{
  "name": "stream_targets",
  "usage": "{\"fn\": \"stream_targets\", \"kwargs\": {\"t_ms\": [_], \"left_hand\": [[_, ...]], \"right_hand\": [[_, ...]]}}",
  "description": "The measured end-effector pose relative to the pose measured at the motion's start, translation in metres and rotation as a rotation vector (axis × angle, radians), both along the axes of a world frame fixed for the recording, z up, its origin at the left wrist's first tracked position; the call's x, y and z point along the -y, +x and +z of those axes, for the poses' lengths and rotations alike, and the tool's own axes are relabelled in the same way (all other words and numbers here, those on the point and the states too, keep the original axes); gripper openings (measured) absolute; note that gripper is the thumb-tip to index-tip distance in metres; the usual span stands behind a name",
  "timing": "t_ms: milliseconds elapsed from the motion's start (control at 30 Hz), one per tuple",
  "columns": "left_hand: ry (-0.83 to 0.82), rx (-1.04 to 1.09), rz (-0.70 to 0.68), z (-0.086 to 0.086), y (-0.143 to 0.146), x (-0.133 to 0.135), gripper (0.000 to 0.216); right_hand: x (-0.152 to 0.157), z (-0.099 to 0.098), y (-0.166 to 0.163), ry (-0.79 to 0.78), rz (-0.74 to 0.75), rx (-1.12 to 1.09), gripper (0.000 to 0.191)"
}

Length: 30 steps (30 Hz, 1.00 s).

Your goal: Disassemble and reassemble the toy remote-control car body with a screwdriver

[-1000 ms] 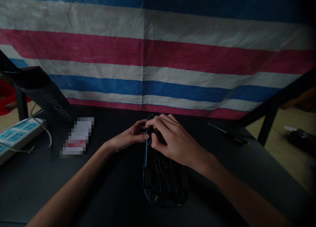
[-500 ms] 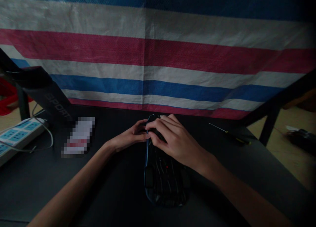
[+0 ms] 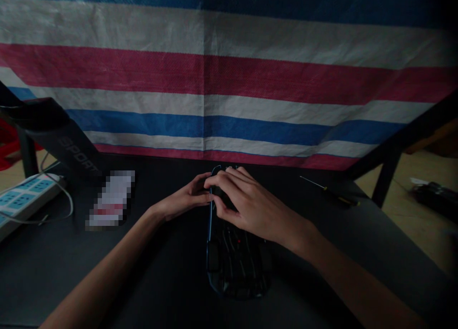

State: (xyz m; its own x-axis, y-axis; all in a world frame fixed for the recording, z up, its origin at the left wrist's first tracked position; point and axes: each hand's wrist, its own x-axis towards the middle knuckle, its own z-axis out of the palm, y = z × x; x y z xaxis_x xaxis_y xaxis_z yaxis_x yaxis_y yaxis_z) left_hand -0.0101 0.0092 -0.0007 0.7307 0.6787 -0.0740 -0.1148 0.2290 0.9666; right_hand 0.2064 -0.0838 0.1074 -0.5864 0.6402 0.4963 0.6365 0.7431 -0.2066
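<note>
A dark computer mouse shell (image 3: 236, 262) with a blue edge and slotted body lies on the dark table (image 3: 171, 281), its long axis pointing away from me. My left hand (image 3: 188, 197) grips its far left edge with curled fingers. My right hand (image 3: 243, 205) lies over the far end, fingers bent and pressed onto the shell's top. What the fingertips pinch is hidden in the dim light.
A thin screwdriver (image 3: 331, 190) lies at the right. A blurred white card (image 3: 110, 200) lies at the left, with a power strip (image 3: 25, 197) and cable beyond it. A black "SPORT" stand (image 3: 71, 152) leans at the left. A striped tarp (image 3: 229, 80) hangs behind.
Both hands stay on the far end of the mouse shell; the right fingers shift slightly. The view has drifted a little.
</note>
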Motion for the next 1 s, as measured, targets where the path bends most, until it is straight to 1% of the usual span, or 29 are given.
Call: {"fn": "stream_targets", "kwargs": {"t_ms": [67,133,167,233,333,400,433,500,567,633,667,767,800,833,900,933,1000], "left_hand": [[0.001,0.015,0.003,-0.002,0.0,-0.001,0.071],[0.001,0.029,0.009,-0.001,-0.001,0.0,0.073],[-0.003,0.027,0.014,0.0,-0.001,0.0,0.074],[-0.015,0.004,0.025,0.002,-0.001,0.001,0.076],[-0.002,-0.012,0.019,0.005,-0.001,0.002,0.074],[0.023,-0.007,0.009,0.006,0.0,0.002,0.072],[0.029,-0.01,0.007,0.007,0.001,0.002,0.072],[0.019,-0.025,0.014,0.008,0.001,0.002,0.072],[0.007,-0.029,0.015,0.008,0.001,0.002,0.07],[0.016,-0.013,0.007,0.009,0.001,0.003,0.069],[0.022,-0.004,0.002,0.009,0.001,0.003,0.069],[0.013,-0.011,0.006,0.01,0.001,0.003,0.07],[0.013,-0.019,0.005,0.01,0.001,0.003,0.07],[0.021,-0.026,0.002,0.01,0.001,0.003,0.069],[0.046,-0.027,-0.001,0.011,0.001,0.003,0.067],[0.047,-0.023,-0.001,0.011,0.001,0.003,0.067],[0.023,-0.009,0.011,0.011,0.001,0.004,0.066]], "right_hand": [[0.0,0.0,0.001,-0.017,0.0,-0.004,0.022],[0.0,-0.001,0.002,0.002,-0.036,-0.033,0.012],[-0.001,-0.002,0.001,0.02,-0.063,-0.051,0.011],[-0.002,-0.003,0.001,0.043,-0.087,-0.07,0.018],[-0.002,-0.001,0.0,0.041,-0.062,-0.046,0.016],[-0.003,0.0,0.001,0.034,-0.083,-0.027,0.024],[-0.003,0.0,0.001,0.03,-0.11,-0.026,0.025],[-0.004,0.0,0.003,0.015,-0.146,-0.042,0.018],[-0.005,-0.001,0.004,0.008,-0.121,-0.054,0.016],[-0.005,-0.001,0.005,0.008,-0.072,-0.048,0.02],[-0.005,-0.001,0.005,0.008,-0.07,-0.042,0.022],[-0.004,-0.002,0.003,0.0,-0.147,-0.039,0.017],[-0.004,-0.002,0.002,-0.004,-0.151,-0.04,0.017],[-0.003,-0.002,0.001,-0.005,-0.139,-0.041,0.017],[-0.003,-0.001,0.0,-0.004,-0.099,-0.04,0.025],[-0.004,-0.001,-0.001,-0.002,-0.104,-0.039,0.026],[-0.004,0.0,-0.002,0.007,-0.145,-0.037,0.019]]}}
